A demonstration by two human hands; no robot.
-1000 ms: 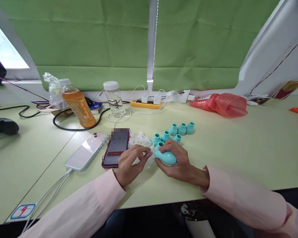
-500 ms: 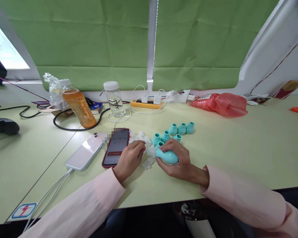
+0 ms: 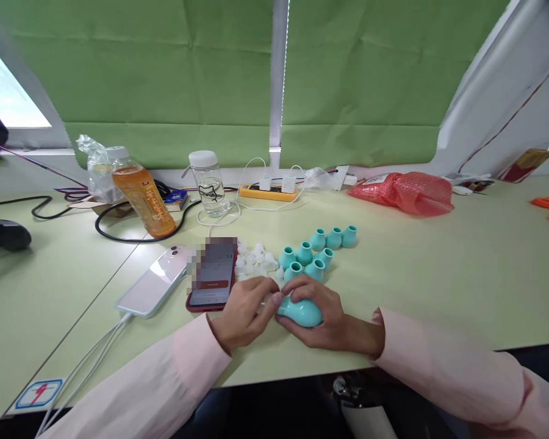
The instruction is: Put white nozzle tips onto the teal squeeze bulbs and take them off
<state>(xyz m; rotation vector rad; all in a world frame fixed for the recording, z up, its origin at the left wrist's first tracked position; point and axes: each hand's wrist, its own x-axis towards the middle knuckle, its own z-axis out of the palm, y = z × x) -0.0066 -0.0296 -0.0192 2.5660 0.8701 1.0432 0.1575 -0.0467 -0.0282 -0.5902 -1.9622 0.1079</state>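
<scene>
A glossy turquoise bulb-shaped piece (image 3: 305, 313) lies in my right hand (image 3: 322, 308), its narrow end toward the left. My left hand (image 3: 249, 310) pinches at that narrow end; a bit of something clear or whitish shows between its fingers, mostly hidden. Just beyond both hands stand several turquoise vase-like pieces (image 3: 304, 253) with open tops. Left of them is a loose pile of small translucent white parts (image 3: 255, 261). A dark phone in a red case (image 3: 213, 274) rests beside my left hand.
Further left lie a pale phone (image 3: 154, 281) with white cables and a tilted orange drink bottle (image 3: 145, 204). Behind are a clear bottle (image 3: 210, 190), an orange power strip (image 3: 268, 193) and a red bubble-wrap bag (image 3: 402, 192). The table's edge runs below my wrists.
My right hand has brought the turquoise piece slightly left and nearer to me. My left hand has left the white pile and closed at the piece's narrow end.
</scene>
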